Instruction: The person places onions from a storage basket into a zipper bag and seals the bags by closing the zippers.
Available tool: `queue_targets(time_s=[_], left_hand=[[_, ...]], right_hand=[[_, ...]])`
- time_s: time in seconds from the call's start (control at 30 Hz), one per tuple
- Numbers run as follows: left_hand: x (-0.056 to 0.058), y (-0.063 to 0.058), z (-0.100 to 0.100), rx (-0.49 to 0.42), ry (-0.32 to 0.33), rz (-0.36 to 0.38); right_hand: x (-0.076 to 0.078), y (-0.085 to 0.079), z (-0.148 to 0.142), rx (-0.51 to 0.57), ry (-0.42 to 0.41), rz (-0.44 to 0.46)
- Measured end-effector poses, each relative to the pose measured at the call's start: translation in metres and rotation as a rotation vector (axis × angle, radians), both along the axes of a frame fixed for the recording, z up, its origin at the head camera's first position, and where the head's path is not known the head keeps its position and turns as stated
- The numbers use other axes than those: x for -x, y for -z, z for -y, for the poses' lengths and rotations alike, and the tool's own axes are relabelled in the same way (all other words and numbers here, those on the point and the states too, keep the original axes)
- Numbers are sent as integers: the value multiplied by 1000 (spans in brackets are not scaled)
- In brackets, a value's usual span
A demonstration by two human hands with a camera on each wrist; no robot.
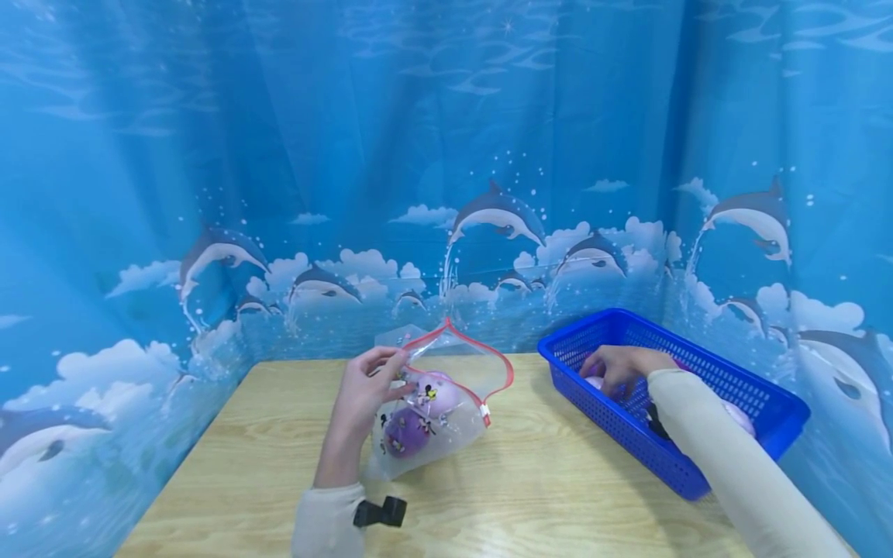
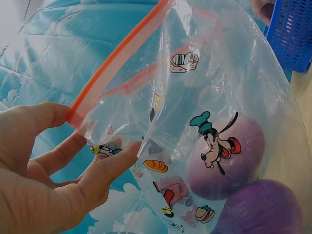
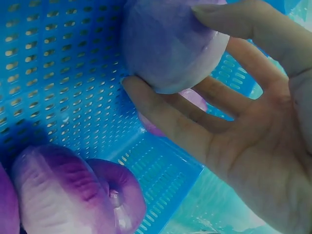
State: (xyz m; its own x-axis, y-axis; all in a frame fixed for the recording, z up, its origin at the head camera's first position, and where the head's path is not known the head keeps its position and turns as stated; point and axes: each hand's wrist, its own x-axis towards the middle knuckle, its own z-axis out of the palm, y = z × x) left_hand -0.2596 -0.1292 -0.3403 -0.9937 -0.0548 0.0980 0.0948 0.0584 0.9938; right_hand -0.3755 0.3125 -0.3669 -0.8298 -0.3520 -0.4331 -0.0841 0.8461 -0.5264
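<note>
Fingers of the left hand (image 1: 370,385) pinch the edge of a clear bag (image 1: 443,447) in the head view, its mouth gaping, while the right hand (image 1: 621,368) dips inside a blue basket (image 1: 607,426) to the bag's right. Left wrist view: fingertips hold the bag's corner at its red zip strip (image 2: 118,56), two purple rounded pieces (image 2: 251,139) inside. Right wrist view: thumb and fingers curl round a purple-and-white piece (image 3: 168,53), in the basket and showing no clear long axis; the right hand is nearer, the bag's mouth well apart, leftward.
</note>
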Motion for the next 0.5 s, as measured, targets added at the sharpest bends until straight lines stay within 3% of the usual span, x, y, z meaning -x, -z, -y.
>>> queue_targets(time_s=[0.5], left_hand=[[-2, -1, 0, -3, 0, 1]], right_hand=[[-3, -8, -5, 20, -21, -26]])
